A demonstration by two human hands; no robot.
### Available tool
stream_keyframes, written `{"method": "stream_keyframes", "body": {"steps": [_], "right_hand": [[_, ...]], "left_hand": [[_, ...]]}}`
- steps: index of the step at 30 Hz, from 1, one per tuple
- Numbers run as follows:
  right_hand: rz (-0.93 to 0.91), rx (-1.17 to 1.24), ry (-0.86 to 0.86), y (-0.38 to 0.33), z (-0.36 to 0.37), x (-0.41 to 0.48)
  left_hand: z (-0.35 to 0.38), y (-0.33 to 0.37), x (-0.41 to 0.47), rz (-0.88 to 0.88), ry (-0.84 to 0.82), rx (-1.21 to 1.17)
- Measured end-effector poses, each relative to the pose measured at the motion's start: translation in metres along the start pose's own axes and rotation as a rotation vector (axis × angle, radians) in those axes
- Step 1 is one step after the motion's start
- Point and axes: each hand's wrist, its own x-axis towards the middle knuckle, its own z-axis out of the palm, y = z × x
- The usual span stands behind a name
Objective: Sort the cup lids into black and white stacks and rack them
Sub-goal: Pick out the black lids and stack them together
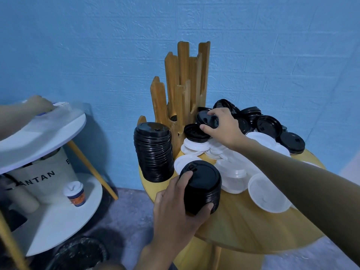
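The left hand (175, 207) curls around a short stack of black lids (202, 184), thumb under its near side and fingertips on the top rim, at the near edge of the round table (243, 227). The right hand (222, 127), arm stretched across, pinches one black lid (204, 118) just beside the wooden rack (183, 84). Bare tabletop shows towards the front (a tall black stack (153, 152) stands at the left rim). White lids (233, 168) lie jumbled mid-table, with loose black lids (268, 125) behind them.
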Motion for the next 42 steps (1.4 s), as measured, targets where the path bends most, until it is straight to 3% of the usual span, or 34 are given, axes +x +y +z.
{"method": "stream_keyframes", "body": {"steps": [10, 20, 30, 32, 38, 42], "right_hand": [[-0.113, 0.289, -0.194, -0.017, -0.043, -0.092], [-0.253, 0.161, -0.476, -0.036, -0.044, -0.129], [-0.257, 0.148, -0.557, -0.039, -0.043, -0.129], [-0.233, 0.181, -0.497, -0.035, -0.045, -0.124], [-0.06, -0.007, 0.047, 0.021, -0.049, -0.069], [0.227, -0.202, 0.08, 0.049, -0.05, -0.035]], "left_hand": [[-0.005, 0.009, 0.0, -0.013, 0.01, -0.001], [-0.006, 0.008, -0.003, -0.043, -0.027, -0.057], [-0.011, 0.015, 0.004, -0.022, -0.066, -0.044], [-0.01, 0.017, 0.005, -0.017, -0.055, -0.05], [0.003, 0.02, 0.005, -0.037, 0.031, -0.058], [0.008, 0.017, 0.006, -0.026, 0.06, -0.022]]}}
